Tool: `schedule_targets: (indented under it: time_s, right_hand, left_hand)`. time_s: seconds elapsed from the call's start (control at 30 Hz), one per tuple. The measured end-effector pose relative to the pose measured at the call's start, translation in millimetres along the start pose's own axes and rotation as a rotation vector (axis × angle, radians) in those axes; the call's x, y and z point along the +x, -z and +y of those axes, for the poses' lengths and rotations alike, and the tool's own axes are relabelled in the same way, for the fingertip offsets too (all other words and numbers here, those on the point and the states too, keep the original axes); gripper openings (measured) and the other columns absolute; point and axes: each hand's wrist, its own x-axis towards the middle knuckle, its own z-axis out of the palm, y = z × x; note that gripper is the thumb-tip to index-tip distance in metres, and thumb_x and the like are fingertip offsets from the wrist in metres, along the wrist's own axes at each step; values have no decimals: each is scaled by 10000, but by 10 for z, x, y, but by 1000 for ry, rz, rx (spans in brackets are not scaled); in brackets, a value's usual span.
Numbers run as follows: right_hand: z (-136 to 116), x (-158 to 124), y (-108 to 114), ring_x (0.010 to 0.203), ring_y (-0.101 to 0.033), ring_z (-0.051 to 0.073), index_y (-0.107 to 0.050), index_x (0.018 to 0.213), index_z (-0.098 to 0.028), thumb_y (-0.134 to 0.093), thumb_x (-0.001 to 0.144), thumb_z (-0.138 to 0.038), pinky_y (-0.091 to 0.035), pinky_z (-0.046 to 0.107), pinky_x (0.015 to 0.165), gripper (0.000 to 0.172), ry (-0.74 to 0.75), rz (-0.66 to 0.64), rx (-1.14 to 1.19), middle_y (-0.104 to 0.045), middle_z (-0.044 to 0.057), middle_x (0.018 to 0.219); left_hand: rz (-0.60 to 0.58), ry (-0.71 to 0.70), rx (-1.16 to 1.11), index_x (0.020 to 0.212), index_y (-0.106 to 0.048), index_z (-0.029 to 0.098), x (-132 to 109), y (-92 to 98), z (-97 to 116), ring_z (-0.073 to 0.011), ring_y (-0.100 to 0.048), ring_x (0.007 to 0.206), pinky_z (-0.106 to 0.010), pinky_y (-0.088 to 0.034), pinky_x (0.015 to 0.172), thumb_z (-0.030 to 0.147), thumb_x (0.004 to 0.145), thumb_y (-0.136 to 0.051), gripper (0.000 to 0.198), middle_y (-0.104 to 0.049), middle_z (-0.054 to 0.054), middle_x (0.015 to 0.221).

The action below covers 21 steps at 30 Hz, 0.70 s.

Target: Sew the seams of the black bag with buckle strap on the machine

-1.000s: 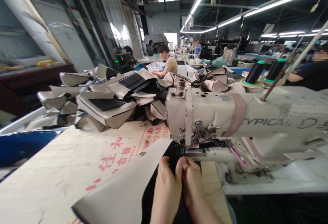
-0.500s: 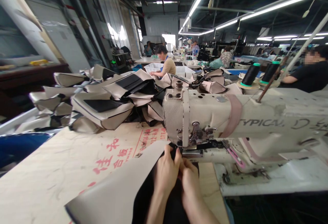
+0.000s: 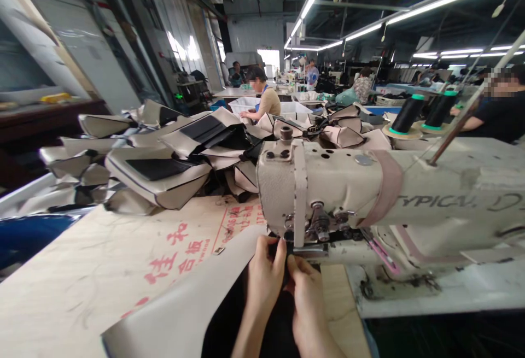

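A beige-and-black bag piece (image 3: pixel 176 298) lies across the plywood board, its edge running up to the head of a sewing machine (image 3: pixel 328 188). My left hand (image 3: pixel 266 270) pinches the black part of the piece just in front of the machine's needle area. Close beside it, my right hand (image 3: pixel 305 287) has its fingers closed on the same black material, a little nearer to me. Between the hands the black material shows as a narrow strip. The needle itself is hidden behind the machine head and my fingers.
Behind the plywood board (image 3: pixel 82 270) is a heap of beige-and-black bags (image 3: pixel 159 177). Two black thread cones (image 3: pixel 406 115) stand on the machine's far side. A person in a tan top (image 3: pixel 268 104) sits beyond the heap; another in black (image 3: pixel 498 115) is at the right.
My right hand has shifted slightly, and its fingers sit a bit apart from the left hand. The view has moved a little. Both hands still grip the bag piece.
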Motion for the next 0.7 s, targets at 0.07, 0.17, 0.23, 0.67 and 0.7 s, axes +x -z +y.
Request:
schedule_targets:
  time_s: [0.07,0.17,0.23,0.67,0.7]
  right_hand:
    - [0,10,18,505,-434,95,-670,761,-120,-708,614,-502,-331,191,431,411,6,2,-25,-569,17,601]
    - [-20,16,36,505,-428,89,-670,753,-121,-706,606,-522,-335,186,428,429,13,5,-50,-567,12,607]
    - [-41,14,39,494,-414,87,-666,728,-119,-710,596,-524,-334,185,417,429,23,15,-69,-548,4,578]
    - [-87,-14,21,446,-383,78,-635,637,-117,-670,644,-520,-321,181,382,404,122,59,-171,-484,-12,496]
    - [-91,-10,19,444,-388,79,-634,637,-117,-664,647,-530,-327,181,382,414,127,57,-181,-487,-11,496]
  left_hand:
    - [-5,-5,4,810,-505,202,-3,13,21,-102,-360,400,-195,-298,418,404,778,-477,207,-346,98,469]
    - [2,-3,8,786,-487,205,-12,18,36,-96,-341,401,-191,-279,416,388,779,-472,184,-322,100,477]
    - [-3,7,13,764,-468,210,-11,14,36,-95,-333,402,-189,-273,416,381,779,-473,172,-314,101,478]
    - [-7,-3,19,739,-478,210,16,18,24,-100,-385,423,-195,-314,450,377,773,-485,170,-360,90,497]
    - [-2,0,21,737,-478,211,20,17,21,-101,-387,422,-196,-313,450,379,772,-483,171,-366,89,496]
